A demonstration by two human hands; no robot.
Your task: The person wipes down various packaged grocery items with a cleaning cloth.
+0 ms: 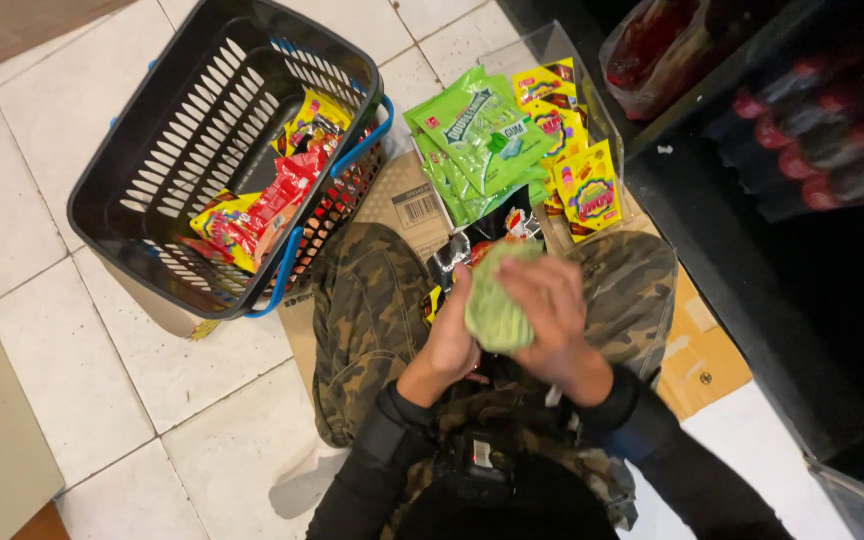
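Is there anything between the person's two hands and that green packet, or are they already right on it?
Nothing visible stands between them. The left hand and the right hand both press directly on the pale green crinkly plastic packet, one on each side, above the camouflage trousers. The stack of bright green packets lies further off, on the cardboard.

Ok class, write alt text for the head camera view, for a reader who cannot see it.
Both hands, left hand and right hand, hold a green packet above camouflage-trousered knees. Ahead, a clear box holds green and yellow packets. To the left, a black basket with more sweets sits on white floor tiles.
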